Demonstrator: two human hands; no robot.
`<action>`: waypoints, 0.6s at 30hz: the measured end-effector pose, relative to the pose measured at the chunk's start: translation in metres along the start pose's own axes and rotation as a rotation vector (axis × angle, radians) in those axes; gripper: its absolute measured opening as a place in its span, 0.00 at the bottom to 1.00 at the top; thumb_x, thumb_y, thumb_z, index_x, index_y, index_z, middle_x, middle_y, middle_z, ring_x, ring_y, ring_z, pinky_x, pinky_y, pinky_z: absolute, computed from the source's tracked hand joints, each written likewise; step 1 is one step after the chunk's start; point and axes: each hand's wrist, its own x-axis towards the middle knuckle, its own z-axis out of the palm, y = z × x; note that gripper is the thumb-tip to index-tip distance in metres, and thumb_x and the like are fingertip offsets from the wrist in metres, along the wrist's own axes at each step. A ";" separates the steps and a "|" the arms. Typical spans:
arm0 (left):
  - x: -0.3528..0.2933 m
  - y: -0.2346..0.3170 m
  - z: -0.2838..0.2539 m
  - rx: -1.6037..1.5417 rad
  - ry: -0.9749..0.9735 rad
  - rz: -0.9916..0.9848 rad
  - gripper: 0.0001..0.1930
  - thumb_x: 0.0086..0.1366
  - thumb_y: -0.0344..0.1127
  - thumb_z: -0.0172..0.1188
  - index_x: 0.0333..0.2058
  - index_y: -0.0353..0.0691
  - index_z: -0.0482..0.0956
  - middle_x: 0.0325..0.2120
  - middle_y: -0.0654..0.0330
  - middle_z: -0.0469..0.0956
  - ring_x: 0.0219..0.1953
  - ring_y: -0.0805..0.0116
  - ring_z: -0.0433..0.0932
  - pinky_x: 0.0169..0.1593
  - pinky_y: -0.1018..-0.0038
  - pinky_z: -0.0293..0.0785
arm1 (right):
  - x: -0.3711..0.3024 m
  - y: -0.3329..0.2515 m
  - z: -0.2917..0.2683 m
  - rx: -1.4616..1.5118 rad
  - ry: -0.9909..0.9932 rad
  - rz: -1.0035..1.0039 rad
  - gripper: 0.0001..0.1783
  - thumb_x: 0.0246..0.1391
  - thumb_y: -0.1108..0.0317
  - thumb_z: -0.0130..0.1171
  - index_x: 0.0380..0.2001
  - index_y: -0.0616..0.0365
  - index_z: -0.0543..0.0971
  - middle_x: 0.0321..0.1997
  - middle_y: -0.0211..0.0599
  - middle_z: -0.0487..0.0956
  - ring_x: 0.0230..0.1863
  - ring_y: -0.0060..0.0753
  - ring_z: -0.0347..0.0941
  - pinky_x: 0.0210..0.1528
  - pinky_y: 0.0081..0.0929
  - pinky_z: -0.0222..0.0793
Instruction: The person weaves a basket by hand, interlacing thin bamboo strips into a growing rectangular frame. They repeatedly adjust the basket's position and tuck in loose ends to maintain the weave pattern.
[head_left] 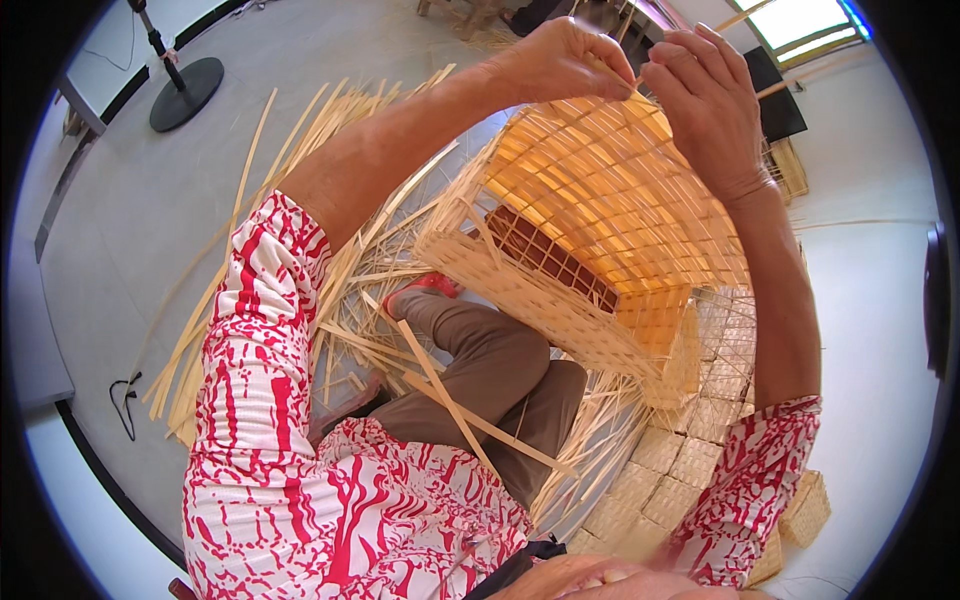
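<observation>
A large basket [600, 155] of woven bamboo strips lies tilted in front of me, its open inside showing a reddish-brown patch. Both my arms reach up to its far upper edge. My left hand [570, 65] is closed in a pinch on a thin bamboo strip at that edge. Close beside it, my right hand [708, 105] has its fingers bent round a strip too, and a pale length sticks out beyond the knuckles. The fingertips of the two hands almost meet. Exactly how the strip passes between them is hidden.
Loose bamboo strips [375, 240] spread over the grey floor to the left, and a few lie across my trousers [470, 345]. Small woven blocks [655, 490] line the right. A round black stand base [187, 95] is at the far left. A bright window [810, 25] is top right.
</observation>
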 end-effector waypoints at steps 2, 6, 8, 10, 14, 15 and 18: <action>0.002 0.006 0.003 -0.019 0.012 -0.053 0.07 0.64 0.32 0.72 0.38 0.38 0.88 0.28 0.65 0.85 0.33 0.81 0.80 0.40 0.81 0.77 | 0.002 0.010 0.005 0.031 -0.007 -0.096 0.12 0.48 0.72 0.64 0.39 0.53 0.80 0.47 0.28 0.79 0.58 0.34 0.74 0.67 0.35 0.67; 0.004 0.007 0.002 -0.032 0.055 -0.031 0.06 0.62 0.31 0.72 0.37 0.38 0.88 0.29 0.64 0.86 0.33 0.80 0.81 0.41 0.79 0.77 | 0.007 0.024 0.007 0.061 -0.038 -0.216 0.17 0.47 0.66 0.67 0.43 0.48 0.79 0.44 0.23 0.78 0.54 0.30 0.75 0.61 0.29 0.73; 0.004 0.005 0.008 -0.093 0.057 -0.037 0.05 0.62 0.30 0.72 0.36 0.38 0.88 0.29 0.64 0.86 0.33 0.79 0.81 0.41 0.79 0.77 | 0.007 0.028 0.003 0.090 -0.066 -0.258 0.16 0.47 0.66 0.67 0.41 0.50 0.78 0.42 0.24 0.77 0.49 0.27 0.75 0.54 0.26 0.76; 0.004 0.008 0.006 -0.103 0.077 -0.063 0.05 0.61 0.30 0.72 0.36 0.38 0.88 0.29 0.63 0.86 0.33 0.79 0.81 0.41 0.79 0.77 | 0.010 0.031 0.003 0.128 -0.065 -0.276 0.15 0.47 0.66 0.67 0.40 0.50 0.78 0.41 0.24 0.77 0.47 0.27 0.75 0.52 0.26 0.76; 0.008 0.009 0.008 -0.133 0.103 -0.092 0.04 0.61 0.27 0.72 0.35 0.37 0.88 0.28 0.65 0.85 0.32 0.81 0.79 0.40 0.80 0.76 | 0.017 0.035 -0.003 0.151 -0.109 -0.291 0.13 0.49 0.67 0.66 0.39 0.50 0.78 0.38 0.23 0.75 0.43 0.26 0.75 0.46 0.24 0.76; 0.008 0.008 0.008 -0.134 0.106 -0.091 0.04 0.60 0.27 0.72 0.34 0.37 0.88 0.27 0.66 0.84 0.31 0.81 0.78 0.39 0.80 0.76 | 0.016 0.033 -0.002 0.154 -0.106 -0.283 0.12 0.50 0.67 0.65 0.39 0.49 0.78 0.37 0.22 0.75 0.42 0.26 0.74 0.45 0.24 0.76; 0.010 0.007 0.012 -0.068 0.157 -0.087 0.03 0.61 0.28 0.71 0.34 0.36 0.88 0.26 0.68 0.83 0.31 0.83 0.76 0.38 0.81 0.74 | 0.017 0.021 -0.004 0.041 -0.224 -0.181 0.10 0.53 0.66 0.63 0.40 0.51 0.79 0.35 0.24 0.76 0.42 0.25 0.77 0.43 0.24 0.75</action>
